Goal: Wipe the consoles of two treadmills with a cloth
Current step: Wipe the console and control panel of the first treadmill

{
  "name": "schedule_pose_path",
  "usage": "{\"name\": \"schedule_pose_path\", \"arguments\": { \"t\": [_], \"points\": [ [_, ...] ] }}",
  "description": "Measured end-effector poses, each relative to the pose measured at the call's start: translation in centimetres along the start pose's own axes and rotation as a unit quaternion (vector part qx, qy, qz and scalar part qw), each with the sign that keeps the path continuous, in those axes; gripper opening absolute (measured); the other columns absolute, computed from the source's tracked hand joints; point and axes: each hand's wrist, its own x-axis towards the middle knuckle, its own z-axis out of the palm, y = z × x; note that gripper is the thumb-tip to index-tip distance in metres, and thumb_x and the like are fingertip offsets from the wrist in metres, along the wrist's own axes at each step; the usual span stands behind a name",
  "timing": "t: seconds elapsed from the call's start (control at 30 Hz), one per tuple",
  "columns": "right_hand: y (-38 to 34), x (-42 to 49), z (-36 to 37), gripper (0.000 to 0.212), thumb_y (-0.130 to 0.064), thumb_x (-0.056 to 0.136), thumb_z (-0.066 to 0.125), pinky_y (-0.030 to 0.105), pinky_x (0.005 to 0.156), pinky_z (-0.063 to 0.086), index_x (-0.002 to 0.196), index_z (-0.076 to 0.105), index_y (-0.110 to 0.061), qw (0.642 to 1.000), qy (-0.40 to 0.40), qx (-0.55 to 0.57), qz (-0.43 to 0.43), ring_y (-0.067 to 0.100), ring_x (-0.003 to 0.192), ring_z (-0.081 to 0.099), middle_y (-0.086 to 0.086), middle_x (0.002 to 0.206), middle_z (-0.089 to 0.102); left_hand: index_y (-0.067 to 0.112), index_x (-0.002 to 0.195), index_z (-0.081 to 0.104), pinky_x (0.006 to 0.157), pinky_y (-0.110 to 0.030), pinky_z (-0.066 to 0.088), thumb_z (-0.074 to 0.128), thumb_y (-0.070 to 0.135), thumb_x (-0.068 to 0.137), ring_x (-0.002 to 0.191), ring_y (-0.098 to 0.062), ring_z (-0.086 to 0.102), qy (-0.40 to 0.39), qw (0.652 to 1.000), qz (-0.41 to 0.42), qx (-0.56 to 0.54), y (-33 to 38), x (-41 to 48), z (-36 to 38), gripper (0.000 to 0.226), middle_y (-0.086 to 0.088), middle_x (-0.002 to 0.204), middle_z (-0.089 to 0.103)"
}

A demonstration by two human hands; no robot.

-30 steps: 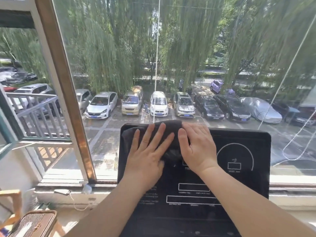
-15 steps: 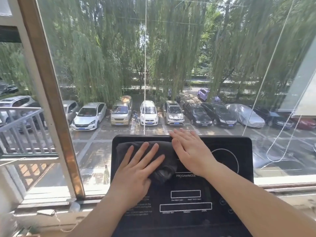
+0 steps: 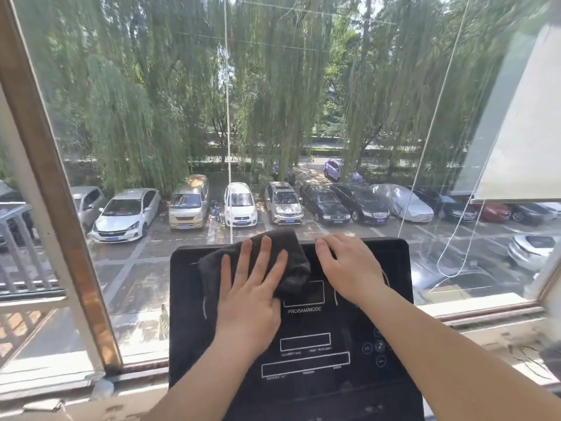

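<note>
Both flat-fingered: our left hand (image 3: 252, 290) presses the cloth (image 3: 296, 265) onto the console (image 3: 394, 314); our empty right hand (image 3: 349, 268) likely braces it.

Cloth (image 3: 255, 259) on console (image 3: 318, 344), upper left

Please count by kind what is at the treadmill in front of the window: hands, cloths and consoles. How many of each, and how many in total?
Bare hands: 2 (left hand pressing flat on the cloth, right hand resting on the console)
Dark grey crumpled cloth: 1
Black flat treadmill console: 1
Total: 4
</note>
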Motion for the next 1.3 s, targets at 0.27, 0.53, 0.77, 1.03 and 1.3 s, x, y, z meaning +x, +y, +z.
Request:
{"name": "schedule_pose_path", "arguments": {
  "t": [0.27, 0.53, 0.77, 1.03, 1.3],
  "points": [
    [0.1, -0.4, -0.5, 0.043, -0.042, 0.111, 0.031, 0.031, 0.110, 0.028, 0.135, 0.064, -0.028, 0.999, -0.031, 0.023, 0.003, 0.015, 0.132, 0.043, -0.009, 0.140, 0.060, 0.040, 0.155, 0.038, 0.125, -0.049, -0.003, 0.054, 0.031, 0.083, 0.160, -0.020, 0.008, -0.098, 0.902, 0.399, 0.130, -0.8, -1.5, 1.8, 0.074, 0.009, 0.171, 0.019],
    [2.8, 0.7, -2.8, 0.046, -0.052, 0.108, 0.036, 0.032, 0.108, 0.038, 0.132, 0.070, -0.031, 0.985, -0.112, 0.126, -0.021, 0.004, 0.127, 0.054, -0.018, 0.136, 0.066, 0.036, 0.163, 0.022, 0.123, -0.059, 0.003, 0.060, 0.035, 0.081, 0.160, -0.029, -0.003, -0.033, 0.994, 0.098, 0.037, 3.7, -2.7, 3.5, 0.090, 0.004, 0.174, 0.003],
    [9.8, 1.6, -4.4, 0.045, -0.043, 0.110, 0.033, 0.038, 0.086, 0.043, 0.086, 0.067, -0.026, 0.997, 0.039, -0.045, -0.051, 0.026, 0.098, 0.060, -0.008, 0.091, 0.062, 0.041, 0.156, 0.035, 0.126, -0.050, 0.002, 0.051, 0.032, 0.081, 0.159, -0.019, 0.010, -0.105, 0.893, 0.400, 0.176, 0.9, -0.3, 2.0, 0.078, 0.011, 0.171, 0.018],
    [14.2, 3.1, -3.0, 0.043, -0.048, 0.095, 0.054, 0.038, 0.077, 0.046, 0.076, 0.077, -0.017, 0.969, 0.055, 0.241, -0.014, 0.017, 0.089, 0.064, -0.008, 0.078, 0.072, 0.038, 0.162, 0.023, 0.125, -0.056, -0.005, 0.060, 0.029, 0.077, 0.160, -0.029, -0.007, -0.014, 0.999, 0.017, 0.024, 10.6, -1.1, 6.1, 0.094, 0.009, 0.173, 0.002],
    [16.1, 3.3, -4.1, 0.049, -0.066, 0.087, 0.041, 0.045, 0.105, 0.050, 0.106, 0.080, -0.042, 0.942, -0.058, 0.329, -0.011, 0.008, 0.113, 0.067, -0.021, 0.111, 0.077, 0.042, 0.161, 0.023, 0.126, -0.054, 0.007, 0.052, 0.028, 0.083, 0.160, -0.022, 0.003, -0.109, 0.927, 0.296, 0.202, 9.1, 1.8, 3.7, 0.084, 0.010, 0.173, 0.007]
  ]
}}
